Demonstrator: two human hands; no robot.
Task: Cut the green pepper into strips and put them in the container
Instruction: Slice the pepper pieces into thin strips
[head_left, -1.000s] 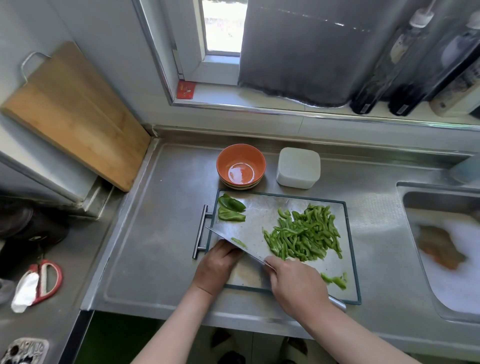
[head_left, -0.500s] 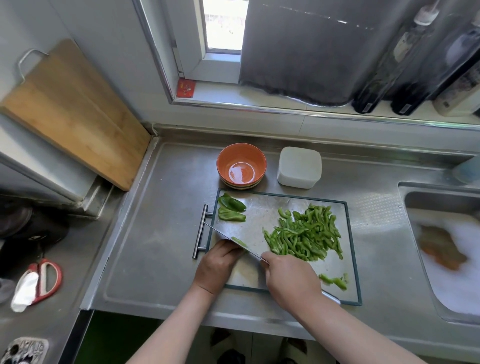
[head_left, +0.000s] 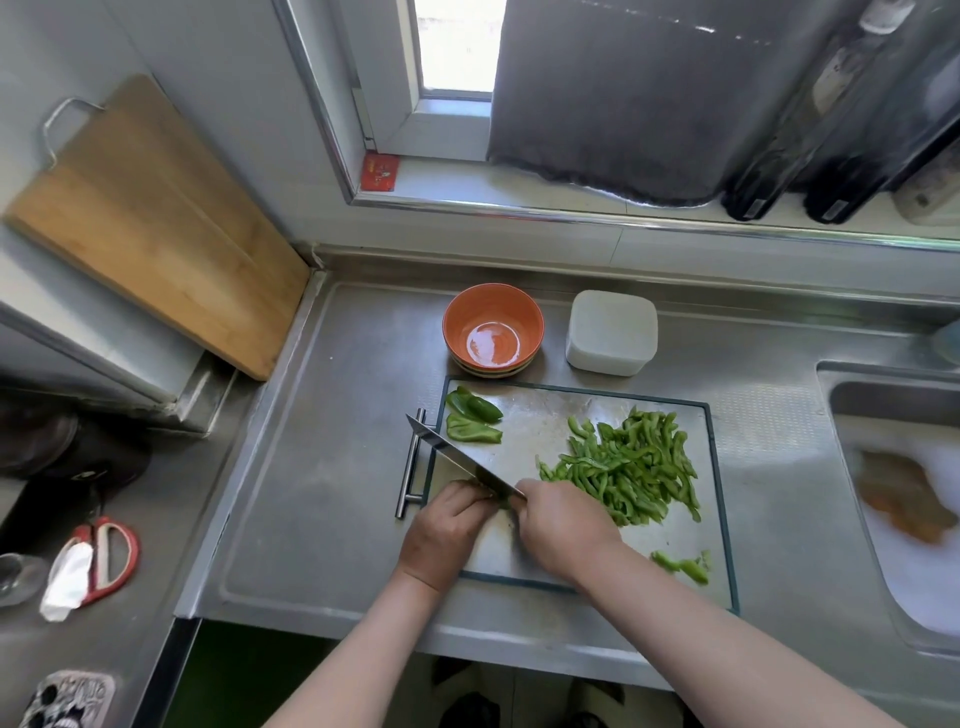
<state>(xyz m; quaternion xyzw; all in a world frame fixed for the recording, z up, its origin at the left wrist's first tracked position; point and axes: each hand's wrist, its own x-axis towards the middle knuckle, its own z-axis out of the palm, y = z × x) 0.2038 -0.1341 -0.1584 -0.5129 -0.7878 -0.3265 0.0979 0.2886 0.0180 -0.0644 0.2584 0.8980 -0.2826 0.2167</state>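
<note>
The right hand (head_left: 563, 525) is gripping a steel kitchen knife (head_left: 457, 457) over the rectangular steel cutting board (head_left: 545, 415) on the steel table (head_left: 322, 467). The left hand (head_left: 447, 530), fingers curled, is holding down a mostly hidden green pepper piece (head_left: 502, 502) beside the blade. Cut green pepper strips (head_left: 628, 473) are lying piled on the board's right side. The white square plastic container (head_left: 610, 332) is sitting just behind the board.

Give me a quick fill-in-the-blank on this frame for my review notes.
1. The right hand grips the ____.
2. The left hand holds a pepper piece down on the cutting ____.
3. The white container stands beside an ____ bowl.
Missing words: knife; board; orange.
</note>
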